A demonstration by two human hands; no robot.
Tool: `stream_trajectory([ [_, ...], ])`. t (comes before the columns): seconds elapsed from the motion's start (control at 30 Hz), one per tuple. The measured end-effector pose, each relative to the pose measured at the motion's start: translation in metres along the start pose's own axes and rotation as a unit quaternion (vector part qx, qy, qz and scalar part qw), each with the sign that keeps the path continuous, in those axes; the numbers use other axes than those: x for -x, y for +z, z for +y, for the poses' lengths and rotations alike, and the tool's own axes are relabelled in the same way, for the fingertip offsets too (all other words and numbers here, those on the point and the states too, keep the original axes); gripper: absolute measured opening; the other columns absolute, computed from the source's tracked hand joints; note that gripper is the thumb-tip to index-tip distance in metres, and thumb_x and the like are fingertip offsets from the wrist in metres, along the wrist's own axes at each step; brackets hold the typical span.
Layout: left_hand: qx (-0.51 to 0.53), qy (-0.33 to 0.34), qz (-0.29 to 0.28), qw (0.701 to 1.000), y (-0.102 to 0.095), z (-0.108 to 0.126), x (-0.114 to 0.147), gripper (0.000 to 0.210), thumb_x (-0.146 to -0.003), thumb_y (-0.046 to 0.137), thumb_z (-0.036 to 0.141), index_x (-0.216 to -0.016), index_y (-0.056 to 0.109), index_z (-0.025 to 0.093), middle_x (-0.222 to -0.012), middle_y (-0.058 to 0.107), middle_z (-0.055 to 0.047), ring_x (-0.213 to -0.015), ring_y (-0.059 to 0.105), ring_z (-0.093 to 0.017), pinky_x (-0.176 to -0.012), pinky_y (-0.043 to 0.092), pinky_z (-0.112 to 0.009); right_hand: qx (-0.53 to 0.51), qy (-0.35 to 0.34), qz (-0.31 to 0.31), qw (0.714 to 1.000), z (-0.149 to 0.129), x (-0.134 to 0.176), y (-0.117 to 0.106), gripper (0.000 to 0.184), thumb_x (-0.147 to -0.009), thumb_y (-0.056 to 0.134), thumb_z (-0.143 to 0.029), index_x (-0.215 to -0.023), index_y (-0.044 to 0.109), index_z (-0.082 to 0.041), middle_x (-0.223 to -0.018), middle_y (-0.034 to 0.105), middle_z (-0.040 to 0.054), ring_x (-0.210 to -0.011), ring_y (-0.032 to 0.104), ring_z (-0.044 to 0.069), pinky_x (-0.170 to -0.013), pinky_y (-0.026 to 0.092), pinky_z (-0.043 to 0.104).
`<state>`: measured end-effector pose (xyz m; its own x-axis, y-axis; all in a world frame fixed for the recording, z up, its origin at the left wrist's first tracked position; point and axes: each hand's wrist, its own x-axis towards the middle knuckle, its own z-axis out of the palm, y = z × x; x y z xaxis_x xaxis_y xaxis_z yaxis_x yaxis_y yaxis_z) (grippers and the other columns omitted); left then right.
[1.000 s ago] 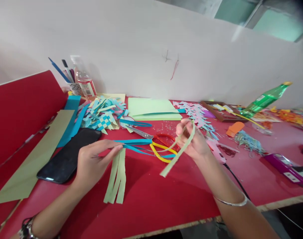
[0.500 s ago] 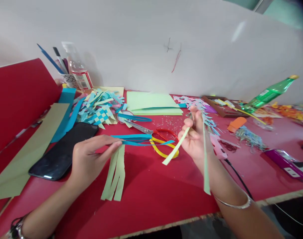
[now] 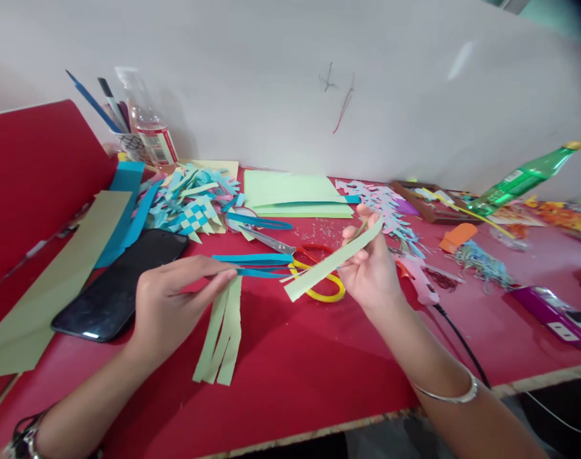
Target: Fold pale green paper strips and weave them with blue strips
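Between thumb and fingers, my left hand (image 3: 180, 303) pinches blue paper strips (image 3: 259, 259) that point right. Pale green paper strips (image 3: 222, 341) hang down from the same pinch. My right hand (image 3: 369, 264) grips a folded pale green paper strip (image 3: 336, 260), whose free end slants down to the left, close to the blue strips' tips. Behind these, scissors (image 3: 326, 292) with red and yellow handles lie on the red tabletop (image 3: 290, 389), partly covered by the strips. A woven blue and pale piece (image 3: 195, 217) rests at the front of a heap of paper strips.
A black phone (image 3: 121, 287) and long paper sheets (image 3: 64, 274) lie left. Pale green sheets (image 3: 290, 188) sit by the wall. Rightward are a pink glue gun (image 3: 420, 280) with a black cord, a green bottle (image 3: 524, 178) leaning over a tray, and a purple box (image 3: 553, 312).
The pale green strip in my right hand has swung from hanging down to slanting left, near the blue strips. My left hand keeps its hold almost unmoved.
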<state>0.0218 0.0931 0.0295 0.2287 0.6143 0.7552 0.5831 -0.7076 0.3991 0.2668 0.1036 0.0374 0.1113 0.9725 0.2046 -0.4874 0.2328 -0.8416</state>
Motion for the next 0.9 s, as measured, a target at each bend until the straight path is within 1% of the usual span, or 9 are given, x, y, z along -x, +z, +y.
stream_trajectory([
  [0.1, -0.001, -0.002, -0.002, 1.0, -0.0001, -0.0001, 0.0, 0.01, -0.075, 0.06, 0.022, -0.065, 0.062, 0.021, -0.063, 0.066, 0.006, -0.055, 0.059, -0.006, -0.058, 0.045, -0.014, -0.013, -0.013, 0.011, 1.0, 0.0004, 0.0006, 0.002, 0.02, -0.073, 0.059, -0.043, -0.086, 0.062, -0.028, -0.06, 0.066, -0.0104, -0.035, 0.047, -0.003, -0.036, 0.038, 0.003],
  [0.3, -0.002, 0.006, 0.0, 1.0, 0.0, 0.0, 0.0002, 0.012, -0.076, 0.059, 0.023, -0.064, 0.062, 0.02, -0.062, 0.066, 0.005, -0.053, 0.058, -0.006, -0.057, 0.045, -0.014, -0.043, -0.003, 0.025, 0.999, -0.0015, 0.0012, 0.0038, 0.02, -0.067, 0.065, -0.041, -0.082, 0.063, -0.027, -0.06, 0.067, -0.0087, -0.035, 0.051, -0.001, -0.036, 0.041, 0.005],
  [0.57, -0.003, 0.005, 0.011, 1.0, -0.0001, -0.0003, -0.0001, 0.011, -0.075, 0.06, 0.023, -0.064, 0.062, 0.02, -0.062, 0.066, 0.006, -0.054, 0.058, -0.006, -0.057, 0.045, -0.013, -0.047, -0.006, 0.058, 0.997, 0.0001, -0.0008, 0.0064, 0.018, -0.07, 0.063, -0.039, -0.08, 0.062, -0.024, -0.059, 0.066, -0.0082, -0.036, 0.05, -0.001, -0.038, 0.042, 0.005],
  [0.77, -0.009, 0.0, 0.015, 1.0, 0.0011, -0.0025, 0.0008, 0.01, -0.074, 0.061, 0.023, -0.064, 0.061, 0.019, -0.061, 0.065, 0.005, -0.052, 0.057, -0.005, -0.057, 0.045, -0.013, -0.066, 0.01, 0.051, 0.996, -0.0012, -0.0007, 0.0047, 0.014, -0.073, 0.061, -0.037, -0.081, 0.061, -0.026, -0.063, 0.066, -0.0101, -0.039, 0.048, -0.004, -0.039, 0.04, 0.002],
  [0.9, -0.013, -0.018, 0.011, 1.0, 0.0007, -0.003, 0.0011, 0.011, -0.074, 0.061, 0.024, -0.064, 0.062, 0.02, -0.061, 0.066, 0.004, -0.052, 0.057, -0.007, -0.057, 0.047, -0.015, -0.043, 0.008, 0.046, 0.998, 0.0009, -0.001, 0.0012, 0.015, -0.074, 0.059, -0.039, -0.083, 0.062, -0.028, -0.066, 0.066, -0.0103, -0.04, 0.047, -0.004, -0.041, 0.04, 0.001],
])
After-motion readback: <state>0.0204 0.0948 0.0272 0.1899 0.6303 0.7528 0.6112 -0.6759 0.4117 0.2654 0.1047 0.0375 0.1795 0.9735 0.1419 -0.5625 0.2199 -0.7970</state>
